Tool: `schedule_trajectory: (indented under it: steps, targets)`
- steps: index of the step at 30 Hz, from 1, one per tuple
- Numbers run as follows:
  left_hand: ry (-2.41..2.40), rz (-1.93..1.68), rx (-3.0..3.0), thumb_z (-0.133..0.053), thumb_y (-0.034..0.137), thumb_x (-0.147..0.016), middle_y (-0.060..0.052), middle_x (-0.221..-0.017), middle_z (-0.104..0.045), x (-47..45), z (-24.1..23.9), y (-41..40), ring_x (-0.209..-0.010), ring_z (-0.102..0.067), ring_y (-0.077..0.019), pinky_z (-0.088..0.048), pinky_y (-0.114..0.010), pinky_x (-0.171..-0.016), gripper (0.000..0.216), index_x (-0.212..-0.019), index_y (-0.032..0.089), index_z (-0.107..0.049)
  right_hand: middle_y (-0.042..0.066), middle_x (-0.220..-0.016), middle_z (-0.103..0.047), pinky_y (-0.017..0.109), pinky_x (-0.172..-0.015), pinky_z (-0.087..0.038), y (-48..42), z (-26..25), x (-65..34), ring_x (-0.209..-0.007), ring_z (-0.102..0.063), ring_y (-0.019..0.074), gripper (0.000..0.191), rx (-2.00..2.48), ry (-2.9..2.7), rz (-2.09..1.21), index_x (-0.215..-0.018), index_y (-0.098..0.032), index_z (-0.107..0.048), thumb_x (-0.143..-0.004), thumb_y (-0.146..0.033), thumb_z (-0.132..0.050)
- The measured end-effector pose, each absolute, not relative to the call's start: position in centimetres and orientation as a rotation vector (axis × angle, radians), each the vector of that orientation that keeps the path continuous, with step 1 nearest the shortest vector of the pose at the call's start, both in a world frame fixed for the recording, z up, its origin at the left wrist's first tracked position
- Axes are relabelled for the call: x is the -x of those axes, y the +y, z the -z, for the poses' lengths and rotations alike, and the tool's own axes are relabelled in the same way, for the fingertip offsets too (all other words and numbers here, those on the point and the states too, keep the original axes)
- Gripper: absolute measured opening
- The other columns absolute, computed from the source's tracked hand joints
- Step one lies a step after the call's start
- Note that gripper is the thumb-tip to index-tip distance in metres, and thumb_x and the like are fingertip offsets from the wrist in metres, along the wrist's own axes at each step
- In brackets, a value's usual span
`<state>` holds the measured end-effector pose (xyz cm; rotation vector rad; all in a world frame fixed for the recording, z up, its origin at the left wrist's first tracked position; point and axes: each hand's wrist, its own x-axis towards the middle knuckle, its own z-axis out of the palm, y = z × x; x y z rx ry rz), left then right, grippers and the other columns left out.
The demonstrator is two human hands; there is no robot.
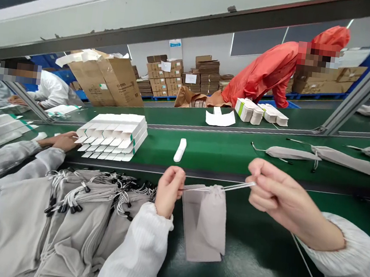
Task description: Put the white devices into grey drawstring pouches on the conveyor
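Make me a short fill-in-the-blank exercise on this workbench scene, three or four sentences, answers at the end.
The right hand pinches the ____ of the grey drawstring pouch.
The pouch hangs ____ the right hand and the left hand.
A pile of pouches lies to the ____ of the left hand.
The conveyor belt is ____.

Missing words: cords; between; left; green.

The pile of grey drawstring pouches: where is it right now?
In the head view, the pile of grey drawstring pouches lies at lower left, just left of the person's left hand, below the stack of white cartons on the green belt.
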<state>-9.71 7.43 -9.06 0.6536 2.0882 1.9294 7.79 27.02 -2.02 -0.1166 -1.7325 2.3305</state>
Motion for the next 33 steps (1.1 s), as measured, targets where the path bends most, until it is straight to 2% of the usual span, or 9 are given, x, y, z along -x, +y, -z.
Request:
schedule_trajectory:
  steps: [3,6,9,12,16,19,25,29,33]
  targets:
    - [2.391,-1.627,-0.885,-0.049,0.039,-0.093,-0.001,-0.086,-0.058,10.3,11.3,7.9,-0.050,-0.039,-0.0067,-0.038,-0.023,-0.050,0.023,-0.098,0.020,-0.061,-0.008,-0.061,-0.016,0.026,-0.044,-0.026,28.0,-0.6,-6.7,-0.045,-0.013,0.0075,0.007,0.075,-1.561,-2.054,-0.091,-0.027,-0.051,-0.098,-0.029,-0.051]
    - [2.520,-1.471,-0.995,-0.064,0.019,-0.079,-0.002,-0.097,-0.060,10.5,13.3,7.8,-0.061,-0.049,-0.0097,-0.045,-0.028,-0.066,0.017,-0.096,0.021,-0.067,-0.008,-0.060,-0.027,0.033,-0.068,-0.046,29.3,-1.2,-2.2,-0.048,-0.033,0.0086,0.005,-0.010,-1.497,-1.560,-0.098,-0.026,-0.051,-0.097,-0.021,-0.049]
    - [2.626,-1.287,-1.124,-0.064,0.009,-0.074,-0.002,-0.091,-0.060,10.2,14.0,7.5,-0.077,-0.054,-0.0168,-0.043,-0.032,-0.075,0.016,-0.085,0.021,-0.068,-0.001,-0.077,-0.058,0.037,-0.086,-0.046,30.3,1.1,4.2,-0.077,-0.060,0.0155,0.037,-0.002,-1.853,-1.181,-0.128,-0.023,-0.041,-0.093,-0.024,-0.053]
    - [2.728,-1.151,-1.217,-0.064,0.006,-0.076,-0.003,-0.089,-0.062,9.7,13.6,7.5,-0.090,-0.055,-0.0231,-0.040,-0.040,-0.086,0.017,-0.080,0.022,-0.067,0.012,-0.119,-0.062,0.037,-0.091,-0.047,29.6,5.0,10.6,-0.104,-0.063,0.0218,0.073,0.220,-2.449,-0.982,-0.150,-0.019,-0.017,-0.090,-0.033,-0.056]
    - [2.874,-0.921,-1.406,-0.060,0.007,-0.082,-0.004,-0.089,-0.065,9.0,13.0,7.7,-0.091,-0.055,-0.0246,-0.036,-0.046,-0.093,0.018,-0.085,0.023,-0.068,0.023,-0.124,-0.061,0.047,-0.095,-0.044,27.3,9.2,16.4,-0.114,-0.060,0.0349,0.069,0.541,-2.854,-0.801,-0.143,-0.008,-0.034,-0.089,-0.044,-0.058]
    - [3.000,-0.699,-1.568,-0.056,0.008,-0.086,-0.006,-0.090,-0.066,8.8,12.9,7.7,-0.093,-0.056,-0.0253,-0.035,-0.046,-0.095,0.017,-0.085,0.022,-0.066,0.027,-0.119,-0.063,0.049,-0.096,-0.042,26.2,10.7,18.0,-0.113,-0.060,0.0347,0.056,0.601,-2.868,-0.747,-0.142,-0.005,-0.035,-0.094,-0.028,-0.052]
    - [2.849,-0.774,-1.694,-0.044,0.009,-0.091,-0.004,-0.083,-0.065,9.9,13.1,7.3,-0.090,-0.057,-0.0238,-0.034,-0.047,-0.096,0.023,-0.079,0.022,-0.058,0.020,-0.128,-0.055,0.048,-0.103,-0.039,27.7,11.1,16.5,-0.124,-0.051,0.0309,0.054,0.386,-2.761,-0.794,-0.142,-0.018,-0.042,-0.091,-0.002,-0.043]
    - [2.600,-1.071,-1.482,-0.041,0.026,-0.096,-0.002,-0.080,-0.060,10.5,12.3,7.2,-0.075,-0.053,-0.0200,-0.040,-0.037,-0.080,0.020,-0.081,0.022,-0.053,0.016,-0.135,-0.047,0.039,-0.098,-0.047,29.3,9.9,13.3,-0.116,-0.057,0.0235,0.080,0.309,-2.573,-0.954,-0.152,-0.023,-0.016,-0.085,-0.004,-0.056]
    - [2.295,-1.435,-1.224,-0.052,0.043,-0.093,0.000,-0.078,-0.052,10.4,10.8,7.1,-0.072,-0.048,-0.0176,-0.039,-0.027,-0.067,0.025,-0.080,0.022,-0.052,0.012,-0.130,-0.048,0.037,-0.077,-0.058,29.1,8.0,8.5,-0.093,-0.069,0.0204,0.096,0.139,-2.023,-1.768,-0.150,-0.033,0.001,-0.084,-0.026,-0.068]
